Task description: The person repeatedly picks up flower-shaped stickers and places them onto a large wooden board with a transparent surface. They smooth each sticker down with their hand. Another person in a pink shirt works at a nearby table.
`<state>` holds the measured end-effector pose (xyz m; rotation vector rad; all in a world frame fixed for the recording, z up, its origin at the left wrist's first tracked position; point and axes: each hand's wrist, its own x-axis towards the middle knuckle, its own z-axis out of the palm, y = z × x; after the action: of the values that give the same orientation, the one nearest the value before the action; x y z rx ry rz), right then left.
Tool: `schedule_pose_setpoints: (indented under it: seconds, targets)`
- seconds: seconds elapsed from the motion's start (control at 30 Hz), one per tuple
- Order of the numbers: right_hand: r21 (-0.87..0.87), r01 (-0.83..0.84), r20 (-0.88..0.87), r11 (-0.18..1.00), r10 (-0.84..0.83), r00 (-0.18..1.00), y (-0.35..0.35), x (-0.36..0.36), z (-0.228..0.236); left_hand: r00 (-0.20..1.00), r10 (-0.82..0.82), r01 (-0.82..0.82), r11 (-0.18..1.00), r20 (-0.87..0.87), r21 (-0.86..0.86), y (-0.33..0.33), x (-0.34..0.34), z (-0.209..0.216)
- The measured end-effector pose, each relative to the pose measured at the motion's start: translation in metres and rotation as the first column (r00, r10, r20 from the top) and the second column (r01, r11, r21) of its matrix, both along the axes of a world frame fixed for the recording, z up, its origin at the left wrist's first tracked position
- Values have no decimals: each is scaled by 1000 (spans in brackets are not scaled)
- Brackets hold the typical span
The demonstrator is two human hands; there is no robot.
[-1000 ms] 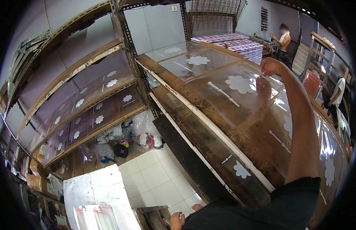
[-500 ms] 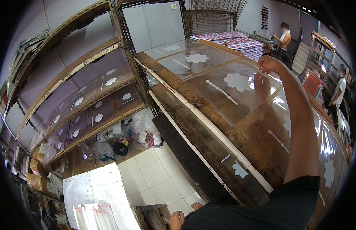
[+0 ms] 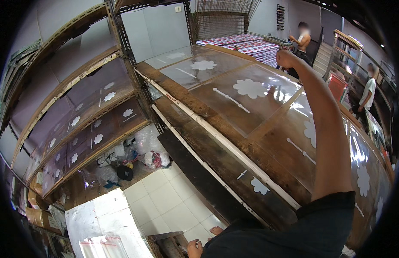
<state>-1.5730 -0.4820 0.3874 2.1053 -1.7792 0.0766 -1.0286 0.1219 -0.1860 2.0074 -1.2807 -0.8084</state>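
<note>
My right hand [image 3: 287, 59] reaches across a wide wooden rack board [image 3: 277, 165] to its far edge. The fingers are curled closed, and what they may pinch is hidden. Just below this hand lies a clear plastic sheet [image 3: 225, 112] with a white flower shape [image 3: 250, 88] and a thin white bar [image 3: 231, 100]. Bright reflections streak the sheet's far side. My left hand [image 3: 194, 248] shows only partly at the lower edge, low beside my body, with its fingers bent inward. Whatever it may hold cannot be made out.
More clear sheets with white shapes lie along the board and on the shelves [image 3: 92, 129] at left. A white pole [image 3: 216, 131] runs along the near edge. Printed stacks [image 3: 251, 45] stand beyond. Two people, one [image 3: 301, 41] near the stairs, are farther off. A white-topped table [image 3: 100, 215] is lower left.
The view has shifted, so the scene sits farther left. My right hand has moved slightly farther away, its fingers bent down over the far edge. Reflections on the sheet have changed.
</note>
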Motion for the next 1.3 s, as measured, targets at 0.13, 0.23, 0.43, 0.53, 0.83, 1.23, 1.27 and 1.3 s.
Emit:
schedule_pose_setpoints:
  seconds: [0.13, 0.23, 0.43, 0.53, 0.83, 1.23, 1.27, 1.3]
  targets:
    - [-18, -14, 20, 1000, 14, 1000, 9, 10, 22, 996, -40, 49, 992, 77, -115, -2, -6, 22]
    - [-68, -184, 22, 981, 186, 982, 31, 53, 45, 998, -58, 62, 990, 33, -128, -3, -11, 32]
    - [24, -411, 86, 911, 408, 909, 77, 173, 72, 994, -107, 109, 988, 23, -107, -6, -16, 62]
    - [58, -635, 120, 770, 626, 770, 118, 270, 71, 994, -109, 110, 976, 15, -190, -2, -10, 82]
    - [164, -916, -91, 366, 930, 356, 367, 513, -20, 989, -136, 145, 937, 50, -319, 52, -15, 133]
    - [147, -943, 945, -298, 324, 45, 504, 559, -309, 913, 390, -335, 884, 117, -327, 177, -10, 165]
    - [121, -981, 992, -152, 46, 115, 492, 518, -351, 943, 329, -289, 891, 59, -350, 176, -11, 175]
    - [161, -987, 982, -8, -100, 161, 466, 482, -436, 944, 276, -190, 901, 178, -391, 175, -10, 174]
